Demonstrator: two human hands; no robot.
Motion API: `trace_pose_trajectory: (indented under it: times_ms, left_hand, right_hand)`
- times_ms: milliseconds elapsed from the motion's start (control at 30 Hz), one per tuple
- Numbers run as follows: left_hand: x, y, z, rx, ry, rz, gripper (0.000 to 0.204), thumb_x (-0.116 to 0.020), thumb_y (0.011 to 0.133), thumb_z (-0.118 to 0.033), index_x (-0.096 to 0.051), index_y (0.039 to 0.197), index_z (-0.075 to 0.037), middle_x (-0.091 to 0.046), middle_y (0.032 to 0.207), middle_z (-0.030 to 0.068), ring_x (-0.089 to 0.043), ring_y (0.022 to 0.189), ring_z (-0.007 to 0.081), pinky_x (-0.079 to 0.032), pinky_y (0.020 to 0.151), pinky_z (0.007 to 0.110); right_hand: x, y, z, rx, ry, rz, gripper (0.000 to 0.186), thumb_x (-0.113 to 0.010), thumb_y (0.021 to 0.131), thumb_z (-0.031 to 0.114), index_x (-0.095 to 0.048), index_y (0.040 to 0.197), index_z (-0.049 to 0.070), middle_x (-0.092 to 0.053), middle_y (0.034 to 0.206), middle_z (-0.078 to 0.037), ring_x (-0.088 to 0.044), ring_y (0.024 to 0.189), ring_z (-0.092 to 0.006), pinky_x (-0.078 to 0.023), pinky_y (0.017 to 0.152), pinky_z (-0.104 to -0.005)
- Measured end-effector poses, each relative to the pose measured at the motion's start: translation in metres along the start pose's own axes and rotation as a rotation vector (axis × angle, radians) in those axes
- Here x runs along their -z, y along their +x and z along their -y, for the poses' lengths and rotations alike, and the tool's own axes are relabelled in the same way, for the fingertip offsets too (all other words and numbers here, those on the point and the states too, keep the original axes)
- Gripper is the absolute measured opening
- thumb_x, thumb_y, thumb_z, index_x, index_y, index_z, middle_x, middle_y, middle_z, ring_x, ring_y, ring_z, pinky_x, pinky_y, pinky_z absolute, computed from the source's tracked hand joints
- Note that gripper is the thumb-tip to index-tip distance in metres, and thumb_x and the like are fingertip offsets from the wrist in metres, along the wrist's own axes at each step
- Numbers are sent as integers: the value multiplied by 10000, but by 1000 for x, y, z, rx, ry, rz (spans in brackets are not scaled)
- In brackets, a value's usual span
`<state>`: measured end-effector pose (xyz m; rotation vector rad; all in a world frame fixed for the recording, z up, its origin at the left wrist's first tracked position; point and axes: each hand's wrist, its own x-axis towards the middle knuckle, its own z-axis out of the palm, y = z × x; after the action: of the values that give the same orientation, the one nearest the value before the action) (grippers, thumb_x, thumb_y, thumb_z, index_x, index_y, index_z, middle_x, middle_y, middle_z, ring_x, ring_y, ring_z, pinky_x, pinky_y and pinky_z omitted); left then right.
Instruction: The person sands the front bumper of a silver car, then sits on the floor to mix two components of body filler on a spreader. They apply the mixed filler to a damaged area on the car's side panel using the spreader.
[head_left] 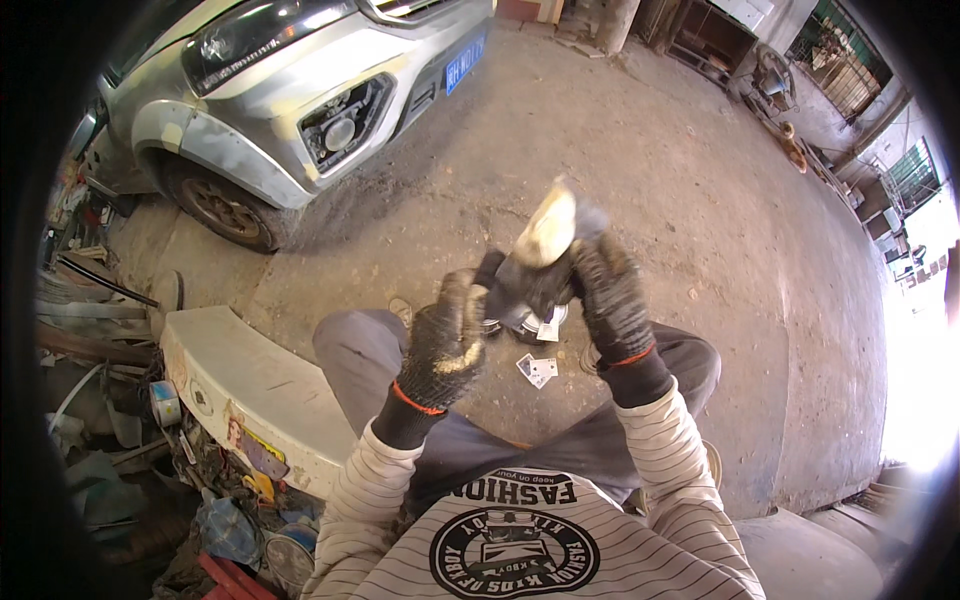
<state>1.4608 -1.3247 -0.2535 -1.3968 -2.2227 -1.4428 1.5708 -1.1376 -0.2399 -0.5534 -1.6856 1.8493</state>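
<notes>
Clearly, the right hand (613, 295) holds a dark object (538, 288).

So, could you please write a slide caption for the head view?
Between gloved left hand and right hand, a blurred pale-and-dark item; playing cards below, car beyond.

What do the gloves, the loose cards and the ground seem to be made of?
Gloves: probably matt knitted fabric, perhaps coated; dark ribbed texture, orange cuff edges.
Cards: likely smooth paperboard; thin, flat, white faces.
Ground: apparently dull concrete; gritty, brownish surface, long seam.
</notes>
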Motion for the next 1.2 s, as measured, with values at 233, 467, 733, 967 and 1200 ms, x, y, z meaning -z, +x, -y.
trace_pose_trajectory:
  times_ms: [233,467,733,967,1200]
  left_hand:
    - [3,-17,33,-112,183,-83,266,-517,902,46,-581,1159,23,-577,1194,183,-587,1015,326,-470,905,386]
    - [-3,-14,38,130,-146,-199,240,-493,975,-77,-561,1181,26,-587,1141,142,-582,1013,227,-483,875,355]
    - [0,1,35,437,-1165,-81,224,-606,871,-26,-596,1087,34,-667,838,103,-658,788,198,-530,741,289]
    - [4,-4,15,120,-351,200,276,-577,854,-42,-592,1121,26,-665,933,118,-650,811,186,-523,734,319]
    - [-23,-9,87,400,-789,273,228,-525,910,-86,-587,1102,22,-650,1005,113,-635,877,215,-525,778,325]
  right_hand:
    - [-7,-8,45,97,-178,198,279,-550,937,44,-570,1213,8,-652,1040,-29,-604,921,-122,-495,823,-279]
    - [16,-14,59,465,-940,458,250,-634,887,174,-639,1050,-15,-652,830,-214,-658,764,-228,-515,679,-299]
    - [-5,-10,31,-101,107,100,262,-619,920,230,-624,1048,2,-616,812,-9,-564,724,-81,-476,642,-238]
    - [-40,-16,-10,-199,360,223,273,-591,944,259,-612,988,-9,-607,759,-27,-577,631,-91,-480,567,-227]
    - [-34,-32,7,-167,323,303,303,-596,945,256,-585,1044,-30,-606,760,-35,-589,657,-103,-493,580,-246]
